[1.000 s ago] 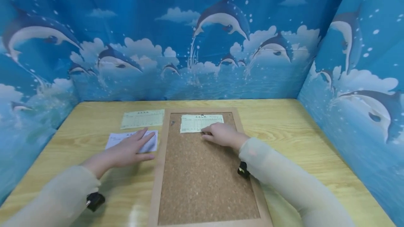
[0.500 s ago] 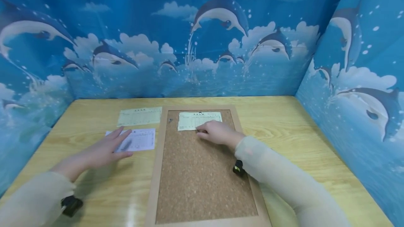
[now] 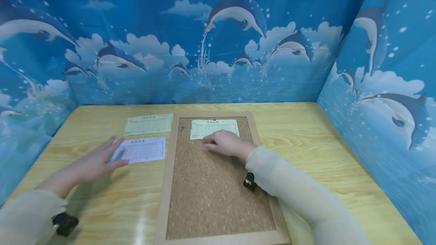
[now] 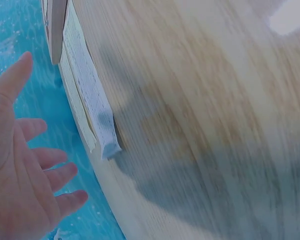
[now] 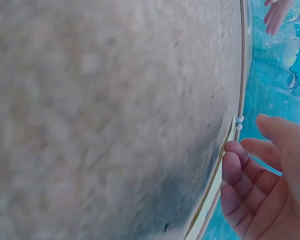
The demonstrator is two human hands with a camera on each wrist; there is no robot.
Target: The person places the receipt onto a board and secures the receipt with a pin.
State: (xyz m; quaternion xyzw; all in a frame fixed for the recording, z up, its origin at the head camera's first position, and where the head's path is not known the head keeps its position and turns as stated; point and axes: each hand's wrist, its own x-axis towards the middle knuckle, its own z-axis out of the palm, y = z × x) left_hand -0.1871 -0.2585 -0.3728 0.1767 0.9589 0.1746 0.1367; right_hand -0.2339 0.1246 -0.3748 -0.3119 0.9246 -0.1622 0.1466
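In the head view a framed cork board (image 3: 221, 192) lies on the table. A pale green printed slip (image 3: 197, 129) sits near its top, with a push pin (image 3: 214, 120) at its upper edge. My right hand (image 3: 225, 143) rests at that slip's lower edge; in the right wrist view its fingers (image 5: 232, 170) are loosely bent against the slip and the thumb stands apart. My left hand (image 3: 93, 162) is spread at the left end of a white printed slip (image 3: 144, 150), holding nothing. The left wrist view shows its palm and parted fingers (image 4: 60, 175).
A second green slip (image 3: 148, 124) lies on the wooden table (image 3: 293, 131) behind the white one. Another pin (image 3: 182, 128) is at the board's upper left. A dolphin-print curtain (image 3: 153, 67) closes off the back and sides.
My left hand has drawn back leftward, uncovering most of the white slip. The right hand has slid slightly left along the pinned slip's lower edge. The head view has shifted a little.
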